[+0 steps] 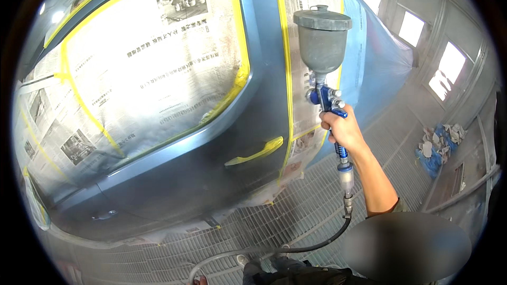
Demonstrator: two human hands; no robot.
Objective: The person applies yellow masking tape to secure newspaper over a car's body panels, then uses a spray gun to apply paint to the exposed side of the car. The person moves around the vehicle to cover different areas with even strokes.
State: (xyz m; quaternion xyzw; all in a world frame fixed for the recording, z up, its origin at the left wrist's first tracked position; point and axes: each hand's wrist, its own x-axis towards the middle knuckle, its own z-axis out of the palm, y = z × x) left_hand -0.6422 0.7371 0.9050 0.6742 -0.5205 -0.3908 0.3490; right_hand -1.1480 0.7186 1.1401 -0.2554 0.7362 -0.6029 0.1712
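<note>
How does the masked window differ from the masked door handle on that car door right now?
The window is covered with newspaper sheets edged in yellow tape; the door handle is wrapped wholly in yellow tape, no paper. The window is a broad area high on the door; the handle is a small bar lower down, nearer the spray gun in the right hand. Both are masked off from the blue-grey panel.

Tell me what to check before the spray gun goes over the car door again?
1. Right hand grips the spray gun: ok.
2. Cup lid closed: ok.
3. Window newspaper taped down with yellow tape: ok.
4. Door handle covered in tape: ok.
5. Air hose free of kinks: cannot tell, its lower end is hidden.
6. Left hand out of the spray: cannot tell, not in view.
</note>
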